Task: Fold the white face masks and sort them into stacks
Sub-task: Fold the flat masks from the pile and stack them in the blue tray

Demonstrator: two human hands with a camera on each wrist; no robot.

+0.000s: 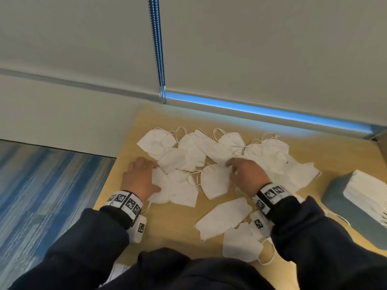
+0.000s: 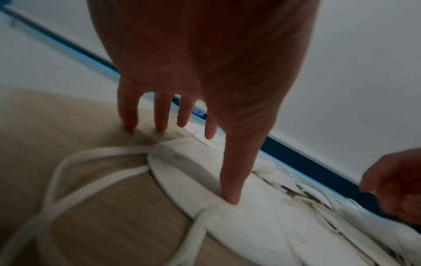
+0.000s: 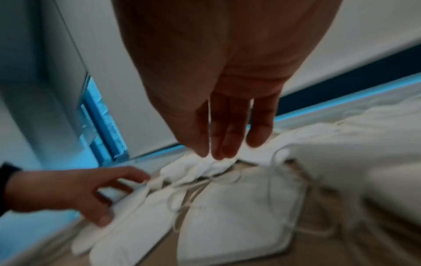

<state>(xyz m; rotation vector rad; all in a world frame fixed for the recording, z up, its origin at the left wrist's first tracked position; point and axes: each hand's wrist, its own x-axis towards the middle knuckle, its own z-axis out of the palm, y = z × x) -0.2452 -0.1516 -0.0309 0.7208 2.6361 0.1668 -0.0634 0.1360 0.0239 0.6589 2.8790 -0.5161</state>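
Note:
Several white face masks lie scattered on the wooden table (image 1: 171, 222). My left hand (image 1: 140, 176) lies at the left of the pile. Its fingers (image 2: 159, 117) are straight and spread, tips on the wood, and its thumb presses the rim of a mask (image 2: 250, 216) beside its ear loops (image 2: 91, 180). My right hand (image 1: 245, 174) hovers over the middle of the pile, above a folded mask (image 1: 215, 181). In the right wrist view its thumb and fingertips (image 3: 218, 153) meet on a bunched fold of a mask (image 3: 200, 165). Both wrist views are blurred.
A blue-grey box (image 1: 339, 201) holding a white stack stands at the table's right edge. Two more masks (image 1: 222, 220) lie near me under my right forearm. The table's left edge drops to blue carpet (image 1: 41, 195). A blind with a bead chain (image 1: 159, 59) hangs behind.

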